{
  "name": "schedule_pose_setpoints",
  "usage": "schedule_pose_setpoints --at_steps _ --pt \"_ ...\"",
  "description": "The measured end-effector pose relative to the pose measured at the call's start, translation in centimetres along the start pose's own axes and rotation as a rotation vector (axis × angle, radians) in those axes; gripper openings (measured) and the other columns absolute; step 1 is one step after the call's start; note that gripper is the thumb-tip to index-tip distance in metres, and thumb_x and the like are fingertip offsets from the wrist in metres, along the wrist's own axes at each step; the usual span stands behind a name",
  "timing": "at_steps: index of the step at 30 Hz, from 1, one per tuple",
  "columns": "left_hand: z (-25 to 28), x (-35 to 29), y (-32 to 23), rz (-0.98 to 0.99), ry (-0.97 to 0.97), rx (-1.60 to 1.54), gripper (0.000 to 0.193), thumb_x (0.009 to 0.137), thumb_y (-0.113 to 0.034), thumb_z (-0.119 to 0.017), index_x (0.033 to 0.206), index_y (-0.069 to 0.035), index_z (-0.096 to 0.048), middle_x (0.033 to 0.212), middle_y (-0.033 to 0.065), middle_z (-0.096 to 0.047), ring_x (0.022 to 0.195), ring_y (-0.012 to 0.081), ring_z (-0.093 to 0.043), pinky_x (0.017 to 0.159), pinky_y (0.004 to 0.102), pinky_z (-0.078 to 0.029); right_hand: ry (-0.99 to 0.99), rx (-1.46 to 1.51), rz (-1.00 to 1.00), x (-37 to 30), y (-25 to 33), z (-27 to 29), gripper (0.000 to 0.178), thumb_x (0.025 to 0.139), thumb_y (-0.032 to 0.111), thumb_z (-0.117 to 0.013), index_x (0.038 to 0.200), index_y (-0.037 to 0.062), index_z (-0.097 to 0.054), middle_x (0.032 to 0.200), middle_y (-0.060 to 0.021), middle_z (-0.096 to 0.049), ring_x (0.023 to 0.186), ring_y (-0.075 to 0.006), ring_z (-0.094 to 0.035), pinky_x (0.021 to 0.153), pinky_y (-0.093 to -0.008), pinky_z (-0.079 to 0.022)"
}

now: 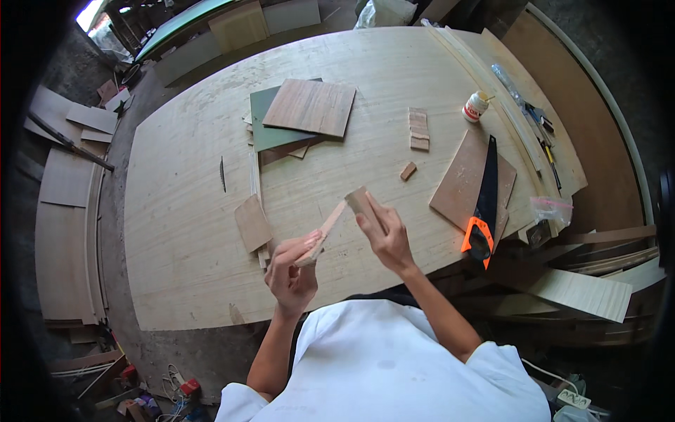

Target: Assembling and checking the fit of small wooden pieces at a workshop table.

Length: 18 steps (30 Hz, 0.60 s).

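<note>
Head view: Over the tabletop (183, 267), near its front edge, the left hand (290, 271) has its grip closed round a thin wooden strip (330, 224) — beside the tip, the right hand (389, 235) clasps a wooden block (365, 209), contact unclear. A loose pinch could let the strip twist if pushed; a swinging right elbow could knock the handsaw (486, 200) near the front right corner.

A broad pale wooden table (186, 271) is strewn with pieces of wood. A stack of boards (313, 105) is laid toward its far side. Nearer the middle, a small block (408, 171) is set just beside some short wooden strips (418, 129). On the right, a saw (486, 186) is borne by a brown board (450, 177); beyond it, a white bottle (475, 107) is stood upright.
</note>
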<state>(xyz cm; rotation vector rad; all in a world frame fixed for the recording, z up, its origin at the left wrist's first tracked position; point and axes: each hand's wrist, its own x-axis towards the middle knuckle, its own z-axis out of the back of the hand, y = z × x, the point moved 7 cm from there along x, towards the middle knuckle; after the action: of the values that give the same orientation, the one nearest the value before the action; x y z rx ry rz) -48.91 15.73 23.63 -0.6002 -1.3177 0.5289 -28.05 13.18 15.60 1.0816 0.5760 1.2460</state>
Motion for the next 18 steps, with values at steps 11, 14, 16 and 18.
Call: schedule_pose_setpoints --at_steps 11,14,16,18 --pt "-0.1 0.4 0.9 0.073 0.029 0.037 0.021 0.092 0.005 -0.072 0.109 -0.001 -0.062 0.109 0.0158 -0.072 0.09 0.0221 -0.072 0.075 0.0285 -0.057 0.026 0.05 -0.143 0.0 -1.7 -1.3 0.072 0.087 0.029 -0.077 0.15 0.0054 -0.051 0.126 -0.0281 -0.055 0.113 -0.0436 -0.058 0.1 -0.0462 -0.05" --pt "-0.2 -1.1 2.0 0.021 0.134 0.156 0.021 0.094 0.009 -0.066 0.114 0.003 -0.062 0.112 0.0205 -0.072 0.1 0.025 -0.072 0.077 0.0304 -0.062 0.054 0.144 -0.15 -1.8 0.9 -2.7 0.065 0.09 0.024 -0.074 0.148 0.0036 -0.053 0.124 -0.0231 -0.057 0.109 -0.0347 -0.062 0.098 -0.0392 -0.05" --pt "1.0 -1.5 2.2 0.092 0.084 0.12 0.022 0.094 0.009 -0.067 0.114 0.003 -0.062 0.112 0.019 -0.072 0.101 0.0239 -0.072 0.076 0.0298 -0.062 -0.018 0.08 0.219 -2.5 10.5 -1.3 0.059 0.094 0.023 -0.068 0.148 0.0038 -0.053 0.114 -0.02 -0.063 0.108 -0.0316 -0.063 0.097 -0.0379 -0.05" --pt "1.3 -1.5 2.8 0.152 0.034 0.079 0.022 0.094 0.009 -0.067 0.114 0.002 -0.062 0.112 0.0174 -0.072 0.102 0.0228 -0.072 0.075 0.0292 -0.062 -0.02 0.079 0.189 -2.2 8.6 -1.7 0.059 0.094 0.023 -0.068 0.148 0.004 -0.053 0.116 -0.0209 -0.063 0.11 -0.0323 -0.063 0.098 -0.0385 -0.049"
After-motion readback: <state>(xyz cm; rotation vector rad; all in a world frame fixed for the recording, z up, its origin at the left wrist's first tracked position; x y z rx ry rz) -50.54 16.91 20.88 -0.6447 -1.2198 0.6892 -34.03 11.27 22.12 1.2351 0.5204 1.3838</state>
